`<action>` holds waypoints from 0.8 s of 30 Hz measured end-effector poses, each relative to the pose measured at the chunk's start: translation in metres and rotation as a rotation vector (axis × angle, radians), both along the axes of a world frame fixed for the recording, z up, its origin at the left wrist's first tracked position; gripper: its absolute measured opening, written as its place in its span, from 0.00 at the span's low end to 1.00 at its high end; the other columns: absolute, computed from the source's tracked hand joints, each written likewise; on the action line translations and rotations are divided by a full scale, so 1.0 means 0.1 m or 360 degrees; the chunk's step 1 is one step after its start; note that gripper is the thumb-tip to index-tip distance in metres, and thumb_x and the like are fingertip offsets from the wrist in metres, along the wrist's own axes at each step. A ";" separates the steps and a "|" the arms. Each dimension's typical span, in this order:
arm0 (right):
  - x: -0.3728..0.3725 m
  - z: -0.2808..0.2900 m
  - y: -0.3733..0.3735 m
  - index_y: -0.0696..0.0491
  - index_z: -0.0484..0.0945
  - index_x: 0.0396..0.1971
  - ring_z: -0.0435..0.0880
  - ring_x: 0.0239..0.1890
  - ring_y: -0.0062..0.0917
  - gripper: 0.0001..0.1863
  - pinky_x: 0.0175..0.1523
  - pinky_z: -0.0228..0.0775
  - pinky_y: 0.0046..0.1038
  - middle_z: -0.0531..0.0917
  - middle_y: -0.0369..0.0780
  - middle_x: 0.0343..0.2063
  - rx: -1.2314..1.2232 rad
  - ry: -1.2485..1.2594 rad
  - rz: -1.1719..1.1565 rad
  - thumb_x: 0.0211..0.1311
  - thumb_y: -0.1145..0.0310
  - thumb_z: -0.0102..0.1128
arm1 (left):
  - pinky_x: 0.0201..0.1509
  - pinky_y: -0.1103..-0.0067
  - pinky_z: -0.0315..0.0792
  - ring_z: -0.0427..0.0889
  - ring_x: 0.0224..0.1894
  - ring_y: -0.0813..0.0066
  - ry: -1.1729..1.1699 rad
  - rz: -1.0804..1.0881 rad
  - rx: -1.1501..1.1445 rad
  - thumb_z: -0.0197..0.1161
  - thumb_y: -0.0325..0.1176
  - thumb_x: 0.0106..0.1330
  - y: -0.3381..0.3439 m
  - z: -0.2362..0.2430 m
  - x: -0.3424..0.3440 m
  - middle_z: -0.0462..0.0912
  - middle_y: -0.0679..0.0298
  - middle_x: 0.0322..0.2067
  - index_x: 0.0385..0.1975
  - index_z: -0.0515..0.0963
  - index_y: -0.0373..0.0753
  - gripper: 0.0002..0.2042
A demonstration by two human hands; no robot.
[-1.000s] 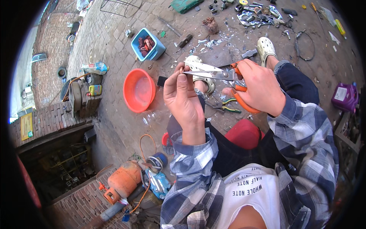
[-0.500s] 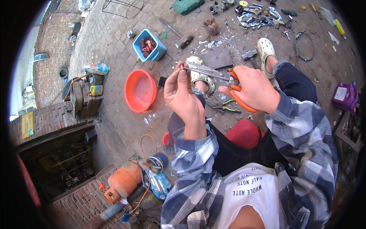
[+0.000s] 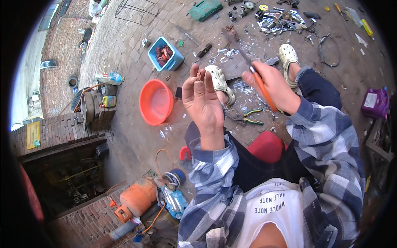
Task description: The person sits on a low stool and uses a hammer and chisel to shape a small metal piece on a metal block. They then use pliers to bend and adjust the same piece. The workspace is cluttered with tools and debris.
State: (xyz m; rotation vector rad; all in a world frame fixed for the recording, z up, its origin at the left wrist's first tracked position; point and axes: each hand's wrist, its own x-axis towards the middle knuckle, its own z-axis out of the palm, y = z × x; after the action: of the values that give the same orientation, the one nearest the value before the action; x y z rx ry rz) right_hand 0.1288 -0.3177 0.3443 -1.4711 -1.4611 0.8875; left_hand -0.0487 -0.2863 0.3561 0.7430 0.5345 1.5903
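Observation:
My left hand [image 3: 203,103] is raised in front of me, its fingertips pinched on a small brownish piece [image 3: 200,75]. Apart from it, to the right, my right hand [image 3: 273,85] grips orange-handled pliers [image 3: 261,87] whose dark jaws point up and left. Below both hands, green-handled pliers [image 3: 249,118] lie on the paved ground beside my left shoe [image 3: 220,82]. I sit on a red stool [image 3: 266,145].
An orange basin [image 3: 155,102] and a blue box [image 3: 166,53] holding reddish pieces lie to the left. Metal scraps and tools [image 3: 278,18] are scattered at the top. An orange gas cylinder [image 3: 133,199], wire coils and a brick ledge are lower left; a purple container [image 3: 374,102] sits right.
My hands have parted: the long metal piece they held together is gone from the left hand, which now pinches a small piece. The right hand with the pliers moved right and up.

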 end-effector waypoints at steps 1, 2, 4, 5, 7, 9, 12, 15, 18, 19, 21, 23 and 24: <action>-0.06 0.02 -0.03 0.60 0.72 0.30 0.77 0.22 0.36 0.27 0.30 0.68 0.33 0.76 0.44 0.20 0.0052 -0.0092 0.0011 0.59 0.46 0.59 | 0.51 0.80 0.78 0.80 0.45 0.72 -0.0071 -0.0048 -0.0035 0.57 0.26 0.66 -0.01 -0.02 0.00 0.79 0.59 0.48 0.39 0.77 0.37 0.05; -0.10 0.04 -0.06 0.59 0.72 0.32 0.78 0.24 0.38 0.26 0.30 0.68 0.34 0.77 0.44 0.21 0.0104 -0.0184 0.0022 0.58 0.46 0.60 | 0.51 0.81 0.78 0.80 0.44 0.73 -0.0142 -0.0096 -0.0069 0.58 0.26 0.66 -0.01 -0.04 0.00 0.79 0.59 0.48 0.39 0.78 0.37 0.05; -0.14 0.09 -0.11 0.59 0.72 0.34 0.80 0.29 0.40 0.26 0.32 0.70 0.35 0.78 0.43 0.27 0.0118 -0.0232 0.0119 0.55 0.47 0.63 | 0.46 0.82 0.77 0.80 0.42 0.75 -0.0130 -0.0090 -0.0145 0.59 0.27 0.65 -0.02 -0.05 -0.02 0.80 0.62 0.45 0.40 0.77 0.38 0.06; -0.17 0.09 -0.12 0.59 0.72 0.34 0.80 0.29 0.40 0.26 0.33 0.70 0.35 0.77 0.43 0.27 0.0182 -0.0252 0.0125 0.55 0.47 0.64 | 0.43 0.82 0.77 0.80 0.42 0.76 -0.0099 -0.0054 -0.0170 0.60 0.27 0.64 -0.02 -0.07 -0.02 0.81 0.63 0.43 0.40 0.78 0.40 0.06; -0.18 0.08 -0.13 0.59 0.72 0.35 0.80 0.31 0.39 0.27 0.33 0.71 0.36 0.77 0.43 0.28 0.0260 -0.0308 0.0115 0.54 0.47 0.64 | 0.35 0.82 0.77 0.81 0.40 0.77 -0.0066 -0.0035 -0.0200 0.61 0.27 0.64 -0.03 -0.05 0.00 0.82 0.65 0.41 0.40 0.78 0.41 0.06; -0.18 0.07 -0.14 0.59 0.72 0.35 0.80 0.32 0.39 0.27 0.34 0.71 0.36 0.77 0.43 0.29 0.0283 -0.0375 0.0092 0.53 0.48 0.65 | 0.27 0.81 0.76 0.82 0.39 0.77 -0.0061 -0.0059 -0.0216 0.61 0.27 0.64 -0.05 0.01 0.01 0.82 0.65 0.39 0.40 0.78 0.40 0.06; -0.20 0.07 -0.13 0.59 0.72 0.35 0.79 0.32 0.39 0.27 0.34 0.72 0.36 0.76 0.42 0.30 0.0295 -0.0460 0.0074 0.53 0.48 0.65 | 0.26 0.80 0.73 0.83 0.38 0.76 -0.0019 -0.0052 -0.0196 0.60 0.27 0.65 -0.05 0.02 0.02 0.83 0.64 0.40 0.40 0.77 0.39 0.06; -0.22 0.06 -0.13 0.59 0.72 0.35 0.80 0.32 0.39 0.27 0.33 0.72 0.36 0.76 0.42 0.29 0.0286 -0.0515 0.0083 0.53 0.48 0.65 | 0.52 0.81 0.77 0.81 0.45 0.74 -0.0078 -0.0192 -0.0072 0.57 0.25 0.67 -0.06 0.05 0.00 0.82 0.61 0.43 0.42 0.77 0.36 0.07; -0.25 0.04 -0.13 0.57 0.71 0.34 0.79 0.31 0.37 0.25 0.33 0.70 0.34 0.75 0.41 0.29 0.0278 -0.0536 0.0076 0.52 0.50 0.66 | 0.52 0.80 0.77 0.81 0.45 0.74 -0.0125 -0.0221 -0.0066 0.56 0.25 0.67 -0.06 0.07 -0.02 0.81 0.60 0.44 0.42 0.77 0.36 0.07; -0.25 0.03 -0.14 0.57 0.70 0.33 0.78 0.31 0.37 0.25 0.33 0.69 0.34 0.74 0.40 0.28 0.0277 -0.0536 0.0073 0.51 0.51 0.67 | 0.51 0.80 0.77 0.81 0.45 0.74 -0.0132 -0.0210 -0.0056 0.56 0.25 0.67 -0.06 0.06 -0.03 0.81 0.60 0.45 0.42 0.77 0.36 0.07; -0.25 0.03 -0.15 0.57 0.70 0.33 0.78 0.31 0.37 0.25 0.33 0.69 0.33 0.74 0.40 0.28 0.0262 -0.0548 0.0097 0.51 0.50 0.67 | 0.51 0.80 0.77 0.81 0.45 0.73 -0.0147 -0.0190 -0.0036 0.56 0.25 0.67 -0.05 0.05 -0.04 0.81 0.59 0.45 0.42 0.77 0.36 0.07; -0.24 0.03 -0.15 0.56 0.71 0.33 0.78 0.30 0.37 0.24 0.32 0.69 0.33 0.74 0.40 0.28 0.0250 -0.0538 0.0124 0.51 0.50 0.67 | 0.51 0.80 0.77 0.81 0.45 0.73 -0.0135 -0.0106 -0.0064 0.57 0.24 0.66 -0.05 0.05 -0.04 0.80 0.58 0.46 0.41 0.77 0.36 0.07; -0.24 0.02 -0.15 0.56 0.71 0.33 0.78 0.30 0.37 0.24 0.32 0.69 0.34 0.74 0.41 0.28 0.0244 -0.0523 0.0136 0.51 0.50 0.67 | 0.51 0.80 0.77 0.80 0.46 0.73 -0.0129 -0.0069 -0.0080 0.57 0.24 0.66 -0.04 0.04 -0.04 0.80 0.58 0.46 0.41 0.77 0.36 0.07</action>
State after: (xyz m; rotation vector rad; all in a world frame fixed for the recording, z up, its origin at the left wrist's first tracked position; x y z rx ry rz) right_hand 0.1050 -0.3329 0.3467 -1.4975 -1.8014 0.5856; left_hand -0.0528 -0.2903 0.3605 0.6450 0.4944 1.5546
